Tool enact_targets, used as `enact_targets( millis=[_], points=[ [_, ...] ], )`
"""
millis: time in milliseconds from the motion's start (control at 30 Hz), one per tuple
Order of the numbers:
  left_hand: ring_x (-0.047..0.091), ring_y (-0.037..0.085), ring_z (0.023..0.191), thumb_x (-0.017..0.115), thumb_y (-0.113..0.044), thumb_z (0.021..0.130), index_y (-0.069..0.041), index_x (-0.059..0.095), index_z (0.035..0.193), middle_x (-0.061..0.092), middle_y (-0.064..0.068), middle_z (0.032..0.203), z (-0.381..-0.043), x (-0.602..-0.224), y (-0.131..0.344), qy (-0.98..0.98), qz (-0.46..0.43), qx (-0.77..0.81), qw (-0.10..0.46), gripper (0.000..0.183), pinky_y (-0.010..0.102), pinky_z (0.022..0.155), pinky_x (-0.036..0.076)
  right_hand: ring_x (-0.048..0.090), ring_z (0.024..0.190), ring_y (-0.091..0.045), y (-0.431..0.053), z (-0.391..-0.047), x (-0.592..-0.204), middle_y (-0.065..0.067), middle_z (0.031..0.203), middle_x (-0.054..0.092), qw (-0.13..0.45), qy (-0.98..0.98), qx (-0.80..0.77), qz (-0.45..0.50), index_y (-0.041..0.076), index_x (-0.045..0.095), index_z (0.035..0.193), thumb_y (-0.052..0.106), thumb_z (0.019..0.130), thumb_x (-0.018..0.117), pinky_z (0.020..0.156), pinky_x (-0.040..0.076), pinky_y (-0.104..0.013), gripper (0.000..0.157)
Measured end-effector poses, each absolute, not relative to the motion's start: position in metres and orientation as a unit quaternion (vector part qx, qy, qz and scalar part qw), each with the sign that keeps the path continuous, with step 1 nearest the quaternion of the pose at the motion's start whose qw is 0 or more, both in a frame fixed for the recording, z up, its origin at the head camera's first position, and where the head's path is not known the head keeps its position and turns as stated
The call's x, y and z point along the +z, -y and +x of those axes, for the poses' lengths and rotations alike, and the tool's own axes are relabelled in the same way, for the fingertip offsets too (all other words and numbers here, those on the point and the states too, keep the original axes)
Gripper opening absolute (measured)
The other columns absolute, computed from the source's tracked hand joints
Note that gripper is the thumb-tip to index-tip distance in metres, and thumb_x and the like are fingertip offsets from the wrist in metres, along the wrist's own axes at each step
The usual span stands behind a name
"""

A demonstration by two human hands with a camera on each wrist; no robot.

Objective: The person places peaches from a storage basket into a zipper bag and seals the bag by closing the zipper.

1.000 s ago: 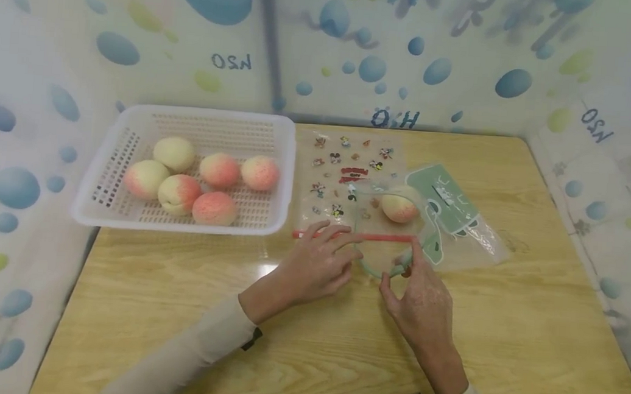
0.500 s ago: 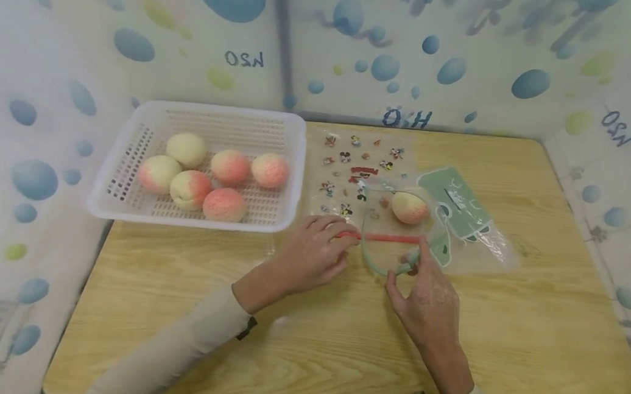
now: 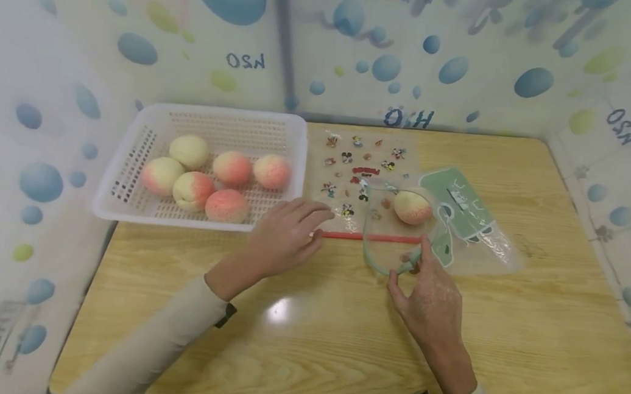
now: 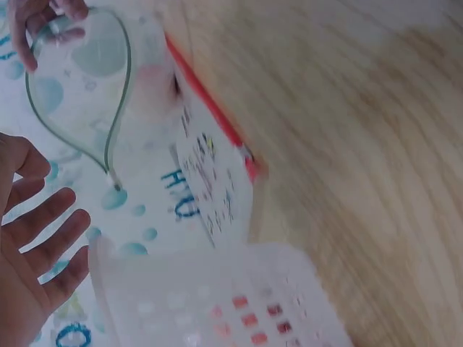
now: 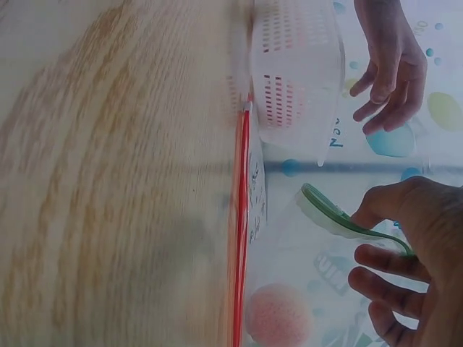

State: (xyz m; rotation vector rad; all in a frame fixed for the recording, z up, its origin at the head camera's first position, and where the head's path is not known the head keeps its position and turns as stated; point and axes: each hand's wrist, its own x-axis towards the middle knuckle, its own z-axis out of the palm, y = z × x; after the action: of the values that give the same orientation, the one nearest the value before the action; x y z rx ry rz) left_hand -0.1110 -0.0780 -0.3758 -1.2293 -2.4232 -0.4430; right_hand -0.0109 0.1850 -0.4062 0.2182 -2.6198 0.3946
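My right hand [image 3: 431,303] pinches the green-edged mouth [image 5: 329,210] of a clear zip bag with a green printed picture [image 3: 455,200]. That mouth gapes as a rounded loop in the left wrist view. A peach [image 3: 413,207] shows through the bag's clear plastic. My left hand [image 3: 285,237] is raised at the basket's front right corner, fingers loosely bent and holding nothing. Between the hands lies a second clear zip bag [image 3: 344,174], printed with small cartoon figures; its red zip strip [image 3: 346,236] faces me and its right part is overlapped by the green-edged bag.
A white plastic basket [image 3: 109,201] with several peaches [image 3: 227,206] stands at the left back of the wooden table [image 3: 310,355]. A wall covering [image 3: 329,82] with blue and green spots surrounds the table at the back and sides.
My left hand has left the red zip strip and moved left to the basket's front right corner. My right hand keeps its pinch on the green-edged bag. The head view has shifted slightly.
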Motion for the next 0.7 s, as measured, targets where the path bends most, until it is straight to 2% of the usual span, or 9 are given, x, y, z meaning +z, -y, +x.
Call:
enact_targets(
  millis=[133, 267, 367, 433, 600, 667, 700],
  points=[
    [0.05, 0.024, 0.103, 0.056, -0.018, 0.082, -0.005, 0.054, 0.117, 0.055, 0.008, 0.115, -0.12, -0.37, 0.097, 0.883, -0.413, -0.148, 0.166, 0.038, 0.037, 0.088, 0.041, 0.056, 0.065, -0.027, -0.184, -0.01, -0.406, -0.015, 0.082, 0.06, 0.24, 0.957, 0.147, 0.077, -0.001, 0.029, 0.138, 0.03, 0.073, 0.064, 0.05, 0.045, -0.04, 0.08],
    [0.049, 0.027, 0.105, 0.052, -0.023, 0.084, -0.006, 0.054, 0.118, 0.054, 0.008, 0.116, -0.127, -0.37, 0.119, 0.917, -0.357, -0.125, 0.129, 0.038, 0.041, 0.089, 0.04, 0.056, 0.065, -0.027, -0.184, -0.011, -0.406, -0.016, 0.081, 0.06, 0.236, 0.956, 0.156, 0.077, -0.001, 0.029, 0.138, 0.029, 0.072, 0.066, 0.05, 0.045, -0.039, 0.082],
    [0.046, 0.029, 0.111, 0.05, -0.03, 0.085, -0.008, 0.051, 0.121, 0.052, 0.008, 0.12, -0.135, -0.371, 0.133, 0.945, -0.304, -0.092, 0.081, 0.042, 0.047, 0.089, 0.038, 0.057, 0.067, -0.026, -0.184, -0.011, -0.406, -0.015, 0.081, 0.06, 0.235, 0.955, 0.161, 0.079, -0.002, 0.029, 0.138, 0.028, 0.072, 0.066, 0.051, 0.045, -0.039, 0.081],
    [0.046, 0.031, 0.11, 0.051, -0.033, 0.085, -0.009, 0.05, 0.123, 0.05, 0.01, 0.123, -0.142, -0.37, 0.143, 0.958, -0.276, -0.073, 0.035, 0.045, 0.05, 0.082, 0.041, 0.058, 0.068, -0.026, -0.184, -0.011, -0.407, -0.014, 0.081, 0.06, 0.232, 0.956, 0.161, 0.08, -0.002, 0.028, 0.138, 0.028, 0.073, 0.065, 0.051, 0.045, -0.038, 0.081],
    [0.052, 0.032, 0.083, 0.056, -0.029, 0.081, -0.01, 0.054, 0.111, 0.056, 0.012, 0.1, -0.16, -0.358, 0.165, 0.973, -0.219, -0.045, -0.06, 0.036, 0.049, 0.059, 0.045, 0.058, 0.067, -0.025, -0.184, -0.011, -0.407, -0.012, 0.081, 0.061, 0.23, 0.956, 0.161, 0.081, 0.0, 0.026, 0.139, 0.029, 0.073, 0.065, 0.049, 0.045, -0.037, 0.082],
    [0.051, 0.03, 0.073, 0.056, -0.026, 0.079, -0.011, 0.054, 0.101, 0.054, 0.01, 0.087, -0.165, -0.354, 0.171, 0.975, -0.205, -0.039, -0.079, 0.027, 0.046, 0.055, 0.044, 0.058, 0.066, -0.025, -0.185, -0.011, -0.407, -0.012, 0.08, 0.061, 0.234, 0.955, 0.162, 0.081, -0.001, 0.028, 0.138, 0.029, 0.073, 0.065, 0.048, 0.044, -0.037, 0.081],
    [0.052, 0.029, 0.072, 0.055, -0.026, 0.079, -0.012, 0.055, 0.1, 0.054, 0.009, 0.086, -0.167, -0.352, 0.174, 0.975, -0.202, -0.036, -0.089, 0.026, 0.046, 0.054, 0.044, 0.058, 0.065, -0.025, -0.185, -0.011, -0.407, -0.012, 0.08, 0.061, 0.236, 0.955, 0.163, 0.082, -0.001, 0.029, 0.138, 0.028, 0.073, 0.065, 0.048, 0.044, -0.037, 0.08]
  ],
)
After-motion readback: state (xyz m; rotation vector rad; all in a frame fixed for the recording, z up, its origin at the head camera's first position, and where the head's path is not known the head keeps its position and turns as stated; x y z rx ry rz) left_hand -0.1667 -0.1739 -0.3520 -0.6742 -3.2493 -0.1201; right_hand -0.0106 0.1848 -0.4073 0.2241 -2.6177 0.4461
